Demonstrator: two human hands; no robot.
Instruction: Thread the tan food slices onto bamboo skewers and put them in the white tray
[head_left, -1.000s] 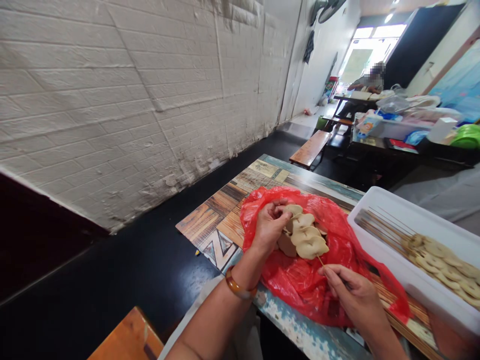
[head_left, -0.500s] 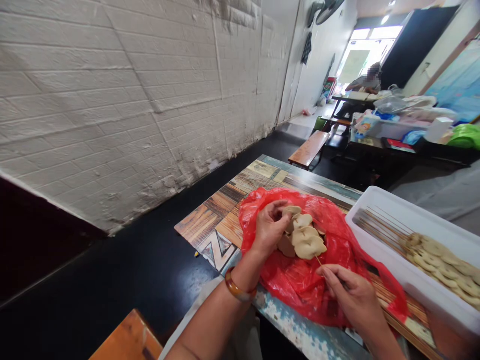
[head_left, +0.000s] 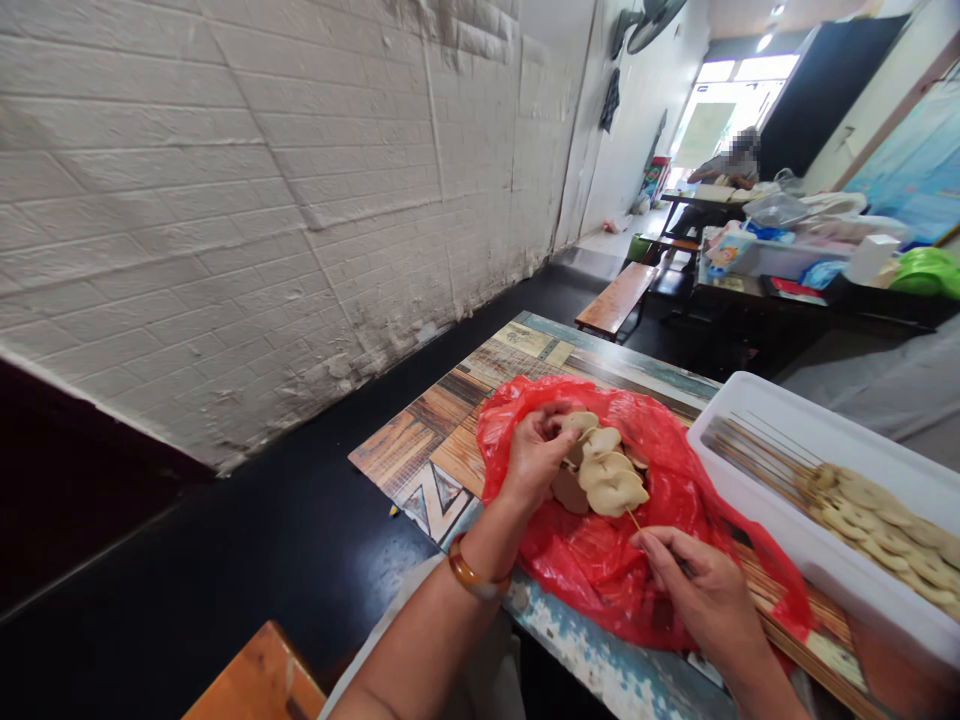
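Observation:
My right hand (head_left: 686, 570) pinches the lower end of a thin wooden skewer (head_left: 634, 519). Threaded on the skewer are pale, round, flat slices (head_left: 611, 485), overlapping one another. With fingers curled, my left hand (head_left: 538, 455) grips a pale slice (head_left: 578, 424) at the upper end; part of its fingertips is hidden. Underneath both hands spreads a crumpled red plastic bag (head_left: 570, 560), with more such slices in it. What exactly the slices are made of I cannot tell.
A white plastic tub (head_left: 731, 400) at the right holds finished-looking skewers of slices (head_left: 881, 520). Bare sticks (head_left: 795, 645) lie beside it on the patterned table (head_left: 457, 400). Behind are a bench (head_left: 616, 298), a cluttered table and a seated person (head_left: 727, 170). A brick-patterned wall runs along the left.
Hardly anything differs: both hands keep the same hold on the skewer and slice. The view has shifted very slightly.

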